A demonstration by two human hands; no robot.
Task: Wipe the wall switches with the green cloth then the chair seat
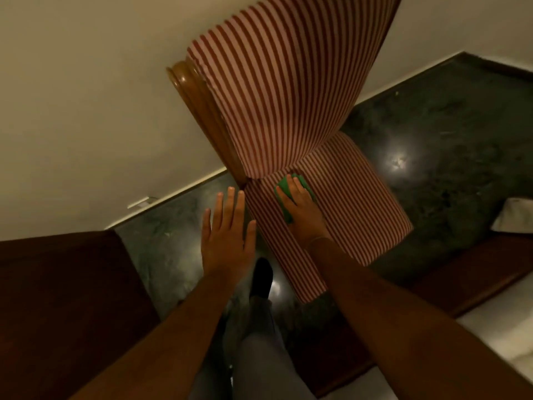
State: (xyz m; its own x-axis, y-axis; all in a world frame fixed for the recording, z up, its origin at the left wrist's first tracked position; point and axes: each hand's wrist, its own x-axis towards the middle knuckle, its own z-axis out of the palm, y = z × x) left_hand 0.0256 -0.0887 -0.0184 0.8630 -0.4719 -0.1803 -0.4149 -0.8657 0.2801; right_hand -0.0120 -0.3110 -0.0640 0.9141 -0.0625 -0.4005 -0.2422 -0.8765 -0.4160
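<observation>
Right hand (301, 207) presses the green cloth (284, 194) flat on the chair seat (352, 203); left hand (227, 232) hovers wide open, empty; bunched cloth could slip out, leaving streaks unwiped

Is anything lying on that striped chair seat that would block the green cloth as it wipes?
Nothing visible does. The right hand presses the green cloth flat on the striped chair seat near the backrest, and the seat's fabric ahead of it lies bare. The left hand hovers open beside the seat, off the wiping path.

Dark polished floor (450, 145), cream wall (86, 96), a white pillow (516, 216) at right.
</observation>
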